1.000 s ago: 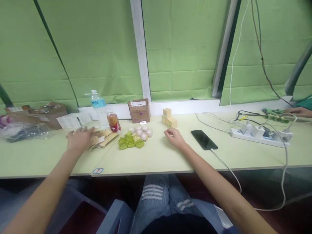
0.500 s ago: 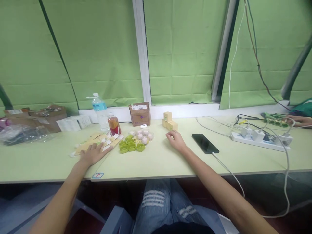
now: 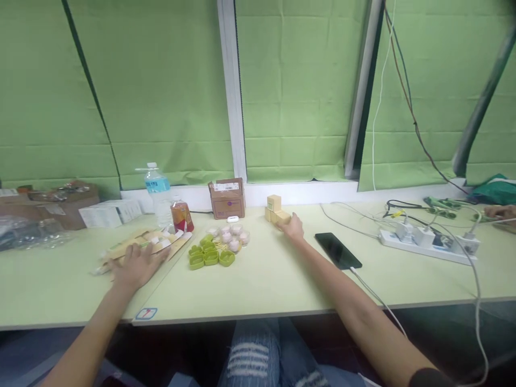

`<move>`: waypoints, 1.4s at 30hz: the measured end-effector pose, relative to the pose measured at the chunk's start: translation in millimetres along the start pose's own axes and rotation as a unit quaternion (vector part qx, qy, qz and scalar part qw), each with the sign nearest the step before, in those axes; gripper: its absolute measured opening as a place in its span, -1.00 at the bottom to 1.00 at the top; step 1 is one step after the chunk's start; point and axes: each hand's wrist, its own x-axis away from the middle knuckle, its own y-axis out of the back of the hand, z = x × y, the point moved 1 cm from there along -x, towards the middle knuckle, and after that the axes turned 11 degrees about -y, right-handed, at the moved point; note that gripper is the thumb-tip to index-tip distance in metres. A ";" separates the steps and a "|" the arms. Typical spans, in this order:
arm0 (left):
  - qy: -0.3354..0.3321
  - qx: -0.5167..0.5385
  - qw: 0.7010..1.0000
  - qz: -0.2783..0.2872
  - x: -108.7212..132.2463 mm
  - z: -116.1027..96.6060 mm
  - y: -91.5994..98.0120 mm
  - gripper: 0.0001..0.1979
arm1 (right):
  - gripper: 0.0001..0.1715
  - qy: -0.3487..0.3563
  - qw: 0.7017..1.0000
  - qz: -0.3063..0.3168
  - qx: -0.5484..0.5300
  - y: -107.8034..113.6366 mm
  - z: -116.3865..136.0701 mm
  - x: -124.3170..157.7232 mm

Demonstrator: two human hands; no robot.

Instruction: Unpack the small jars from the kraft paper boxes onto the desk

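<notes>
My left hand (image 3: 136, 266) lies with its fingers spread on a loose pile of flat, pale yellow cardboard pieces (image 3: 129, 244). Farther right, my right hand (image 3: 293, 229) has its thumb and fingers round the front one of several small yellow cardboard boxes (image 3: 281, 217). Another small box (image 3: 274, 202) sits on top of the stack behind it. Between my hands are several green cup-like moulds (image 3: 210, 258) and a group of small round pinkish-white pieces (image 3: 234, 236) in clear wrapping.
A water bottle (image 3: 158, 196), a red drink bottle (image 3: 181, 215) and a brown carton (image 3: 227, 199) stand at the back. On the right lie a phone (image 3: 337, 250) on a cable and a power strip (image 3: 427, 247). Another person's hand (image 3: 500, 212) shows at the far right.
My right hand has moved forward from the bare table to the small boxes and closed on the front one. My left hand stays on the cardboard pieces. The view has tilted slightly.
</notes>
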 end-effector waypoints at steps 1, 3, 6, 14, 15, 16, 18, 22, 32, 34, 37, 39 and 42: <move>-0.001 -0.018 1.000 -0.014 2.8 -0.9 2.2 -0.35 | -0.23 -0.013 0.999 0.027 -0.024 -4.5 -2.5 -0.8; -0.020 -0.033 0.997 -0.059 8.3 -3.2 8.7 -0.36 | -0.43 -0.015 0.998 0.041 -0.036 -10.1 -7.9 -0.3; -0.051 0.029 0.982 -0.179 14.7 -16.6 23.1 -0.42 | -0.55 0.010 0.996 0.070 -0.055 -9.5 -16.8 4.9; -0.291 0.403 0.862 -0.097 16.7 -250.9 34.4 -0.71 | -0.46 0.152 0.977 0.106 -0.104 24.8 -27.8 39.0; -0.273 0.431 0.857 -0.068 15.5 -286.8 29.0 -0.65 | -0.45 0.172 0.979 0.082 -0.076 28.2 -25.4 43.2; -0.253 0.452 0.854 -0.050 14.1 -317.7 22.7 -0.57 | -0.44 0.186 0.978 0.072 -0.056 30.4 -22.5 47.0; -0.220 0.499 0.837 -0.040 11.1 -359.8 8.0 -0.49 | -0.46 0.216 0.973 0.070 -0.034 31.6 -16.5 52.7; -0.242 0.616 0.750 -0.021 7.4 -368.1 -20.0 -0.45 | -0.45 0.236 0.967 0.100 -0.002 25.1 -10.6 56.5; -0.230 0.722 0.647 0.082 18.8 -344.3 -22.3 -0.49 | -0.49 0.286 0.951 0.102 0.062 24.2 -12.3 55.4; -0.205 0.744 0.629 0.097 19.9 -348.3 -24.2 -0.49 | -0.47 0.281 0.952 0.095 0.073 26.8 -11.7 56.3; -0.179 0.751 0.627 0.102 19.6 -349.2 -26.2 -0.49 | -0.48 0.290 0.949 0.095 0.078 29.0 -9.9 58.7; -0.175 0.749 0.631 0.102 18.7 -347.7 -25.8 -0.51 | -0.50 0.293 0.948 0.095 0.080 29.9 -8.8 60.3; -0.181 0.746 0.633 0.099 17.7 -345.9 -24.0 -0.53 | -0.50 0.291 0.948 0.096 0.087 31.3 -7.8 61.7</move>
